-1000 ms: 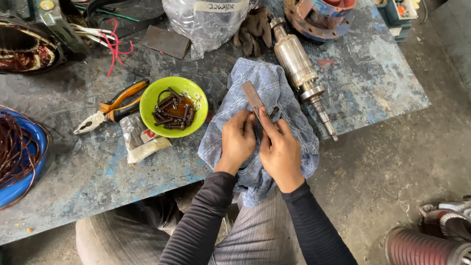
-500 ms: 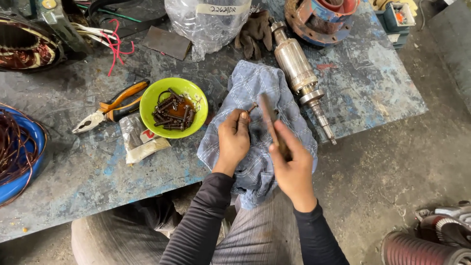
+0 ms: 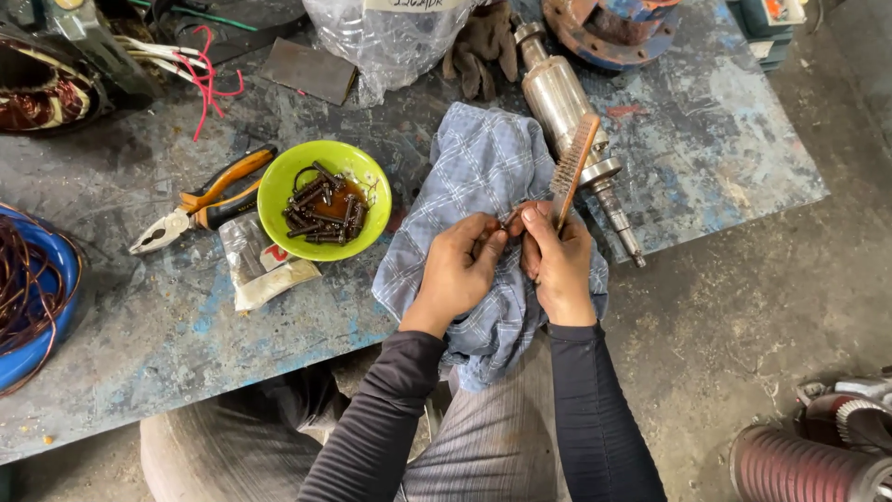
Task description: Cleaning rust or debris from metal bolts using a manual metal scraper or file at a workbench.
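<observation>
Both hands are working over a blue checked cloth (image 3: 483, 177) that is spilling off the near edge of the worn metal table (image 3: 706, 139) onto the person's lap. The left hand (image 3: 457, 274) is pinching a small dark bolt (image 3: 514, 216) between fingertips, and the right hand (image 3: 557, 265) is gripping a wooden-handled wire brush (image 3: 574, 160), bristles rising toward the shiny steel rotor shaft (image 3: 567, 107) lying just behind. Just left of the cloth, a round lime-green plastic bowl (image 3: 279, 191) is holding rusty bolts in brown liquid. Orange-handled pliers (image 3: 200, 204) are lying beside it. Open concrete floor is stretching to the right, beyond the table's edge.
</observation>
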